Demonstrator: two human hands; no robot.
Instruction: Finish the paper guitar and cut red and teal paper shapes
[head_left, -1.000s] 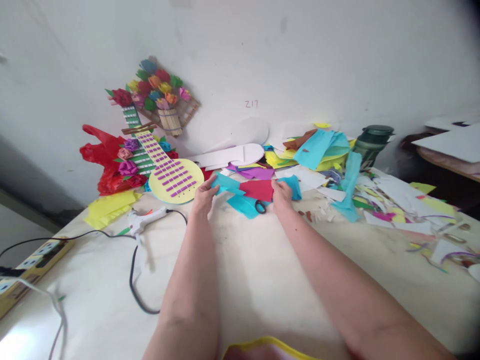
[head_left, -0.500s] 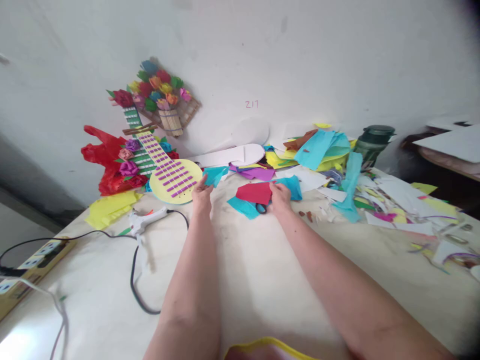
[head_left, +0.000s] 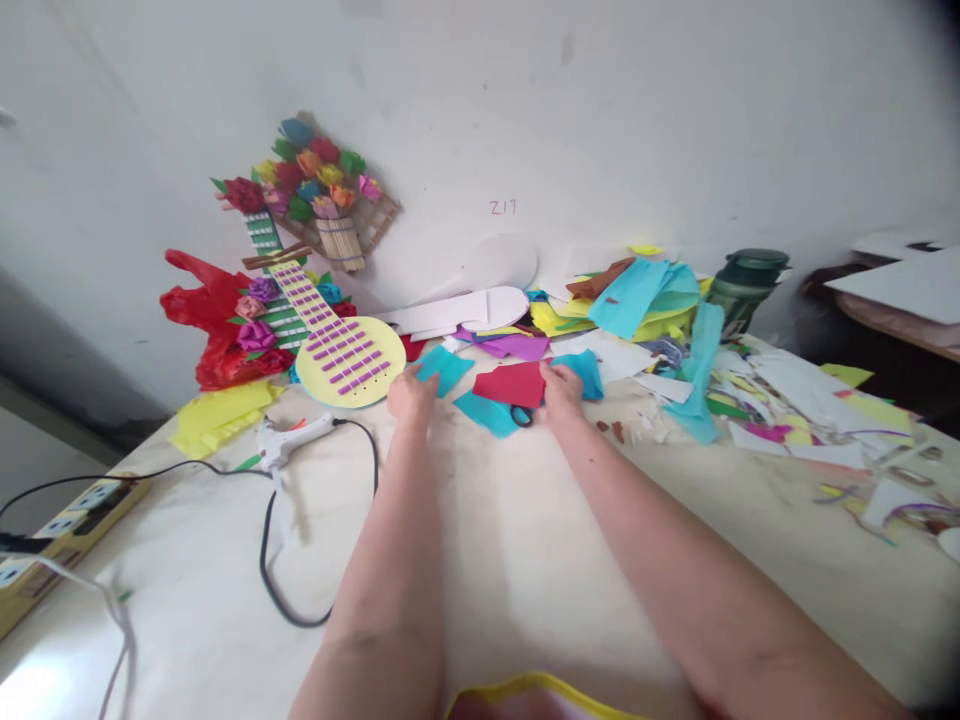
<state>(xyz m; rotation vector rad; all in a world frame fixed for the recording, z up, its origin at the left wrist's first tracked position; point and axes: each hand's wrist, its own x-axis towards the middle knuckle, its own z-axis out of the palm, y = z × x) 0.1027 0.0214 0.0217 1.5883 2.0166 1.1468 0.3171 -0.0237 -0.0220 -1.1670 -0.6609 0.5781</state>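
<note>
My right hand (head_left: 562,395) pinches the right end of a red piece of paper (head_left: 511,383), which looks like crepe paper. Scissors with dark handles (head_left: 520,415) show just below it, partly hidden. Blue paper (head_left: 491,413) lies under the red piece, and another blue piece (head_left: 585,372) is behind my right hand. On the left, my left hand (head_left: 412,392) has its fingers closed at the left edge of a smaller blue paper piece (head_left: 448,373). Next to that hand leans a yellow paper guitar (head_left: 315,372) with purple and white strips.
A white glue gun (head_left: 296,440) with a black cord lies left, near a power strip (head_left: 71,535). Paper flowers (head_left: 307,170) and a red plastic bag (head_left: 206,310) stand behind. Paper scraps (head_left: 795,390) and a dark green flask (head_left: 746,290) are at right.
My left hand has moved slightly right and closed in at the small blue paper, which has shifted right and nearer. A bit of red now shows behind it. My right hand stays with the red paper.
</note>
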